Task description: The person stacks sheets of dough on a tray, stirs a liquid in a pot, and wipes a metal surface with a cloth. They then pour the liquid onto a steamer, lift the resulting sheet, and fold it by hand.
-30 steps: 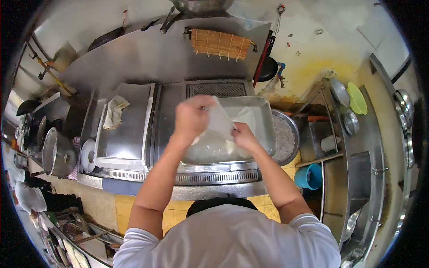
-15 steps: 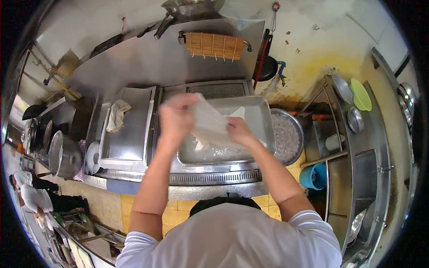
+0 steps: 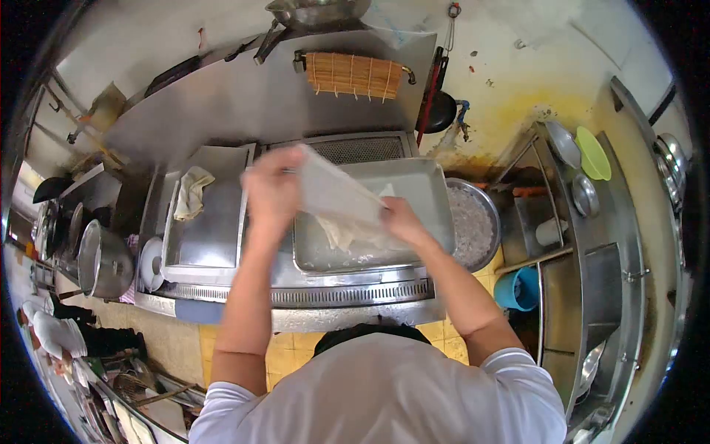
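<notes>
A thin, whitish, see-through cloth (image 3: pixel 336 186) is stretched between my two hands, above a rectangular metal tray (image 3: pixel 445 200) of cloudy liquid. My left hand (image 3: pixel 272 191), blurred by motion, is closed on its upper left corner, out past the tray's left side. Lower down, over the tray's right half, my right hand (image 3: pixel 404 220) pinches the other end. Beneath the stretched cloth, pale crumpled material (image 3: pixel 342 235) lies in the tray, partly hidden by the cloth and my right hand.
A round metal basin (image 3: pixel 473 222) of pale, lumpy contents adjoins the tray's right side. On the left, a shallow steel tray (image 3: pixel 211 214) holds a folded cloth (image 3: pixel 192 194). A blue bucket (image 3: pixel 518 288) stands lower right. Another person (image 3: pixel 63 333) is at the far left.
My left hand has moved left and slightly up, pulling the cloth tauter. My right hand has shifted slightly right. More of the pale material in the tray shows below the cloth.
</notes>
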Available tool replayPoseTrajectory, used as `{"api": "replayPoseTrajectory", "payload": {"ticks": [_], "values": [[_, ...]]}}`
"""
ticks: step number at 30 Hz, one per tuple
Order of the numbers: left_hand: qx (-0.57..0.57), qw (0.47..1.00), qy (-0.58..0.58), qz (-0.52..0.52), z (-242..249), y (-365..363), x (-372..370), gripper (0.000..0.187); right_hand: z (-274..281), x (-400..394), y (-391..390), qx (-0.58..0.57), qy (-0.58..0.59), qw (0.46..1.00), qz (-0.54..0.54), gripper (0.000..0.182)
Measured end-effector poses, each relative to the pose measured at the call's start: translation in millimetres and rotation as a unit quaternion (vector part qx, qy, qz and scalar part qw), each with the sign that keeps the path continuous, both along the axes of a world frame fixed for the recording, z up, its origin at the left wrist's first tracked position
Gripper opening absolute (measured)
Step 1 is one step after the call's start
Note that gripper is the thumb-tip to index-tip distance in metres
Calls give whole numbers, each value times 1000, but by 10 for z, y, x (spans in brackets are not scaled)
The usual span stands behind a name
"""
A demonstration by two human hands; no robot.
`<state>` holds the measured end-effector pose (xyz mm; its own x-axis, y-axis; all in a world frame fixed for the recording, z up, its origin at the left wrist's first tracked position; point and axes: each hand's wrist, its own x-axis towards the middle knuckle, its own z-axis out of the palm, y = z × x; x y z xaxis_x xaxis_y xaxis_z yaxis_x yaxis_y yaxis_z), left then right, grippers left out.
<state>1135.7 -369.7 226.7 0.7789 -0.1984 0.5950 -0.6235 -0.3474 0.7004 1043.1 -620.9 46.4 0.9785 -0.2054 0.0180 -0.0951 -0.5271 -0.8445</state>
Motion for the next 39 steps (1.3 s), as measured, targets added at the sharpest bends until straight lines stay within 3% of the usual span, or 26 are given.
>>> {"api": "replayPoseTrajectory", "payload": {"ticks": [2,3,5,6,7,8,10,12,14,16,17,20,22,25,26,28,30,31,33,35,37,39], "values": [[-20,987,128,99,203,305,88,34,-595,-254,-663,-83,62,993,-51,31],[-9,994,89,69,-3,308,155,34,-715,-326,-850,-135,102,984,-59,33],[15,1000,14,7,-611,289,290,34,-392,-297,-744,-173,73,981,-46,31],[57,997,58,-3,-505,86,5,32,-133,-281,-623,-193,60,979,-40,30],[82,990,113,-27,-641,-86,-103,33,98,-175,-366,-100,-36,994,-31,32],[103,992,50,-56,-681,-301,-236,33,320,-52,-25,-5,-130,991,-22,33],[107,990,-23,-87,-630,-430,-306,31,751,71,502,150,-95,984,12,34],[75,991,-44,-98,-327,-378,-244,27,636,-4,514,119,13,993,22,34],[-32,997,-69,-17,-73,-16,8,22,200,-82,282,58,87,994,-7,34],[-74,991,97,59,169,236,83,20,-320,-258,-358,-62,106,992,-35,35],[-12,997,17,77,-113,320,197,35,-386,-309,-504,-138,103,985,-27,36],[44,998,-19,-27,-641,44,8,38,-56,-215,-328,-164,88,982,-19,38],[70,995,-3,-70,-743,-279,-234,35,372,-33,247,8,-134,991,-23,33],[51,992,-29,-109,-473,-362,-353,25,811,1,655,152,33,987,28,27],[25,992,-72,-102,-369,-193,-200,21,514,13,548,97,0,995,-13,25],[-60,998,10,11,-173,158,54,25,-355,-62,48,-20,-62,994,-88,21],[-41,996,55,48,-191,353,118,30,-441,-307,-458,-85,62,990,-91,25],[-29,994,78,67,-223,415,106,33,-371,-295,-445,-104,70,989,-83,27],[29,999,-1,22,-720,272,108,39,-162,-294,-449,-142,87,984,-70,30],[45,996,48,-59,-722,-81,-240,40,182,-112,0,-57,-143,987,-42,35],[81,991,16,-105,-638,-340,-412,39,613,55,546,68,-202,977,-17,34],[63,992,-9,-114,-434,-302,-412,35,507,34,622,46,-63,997,-21,31]]}}
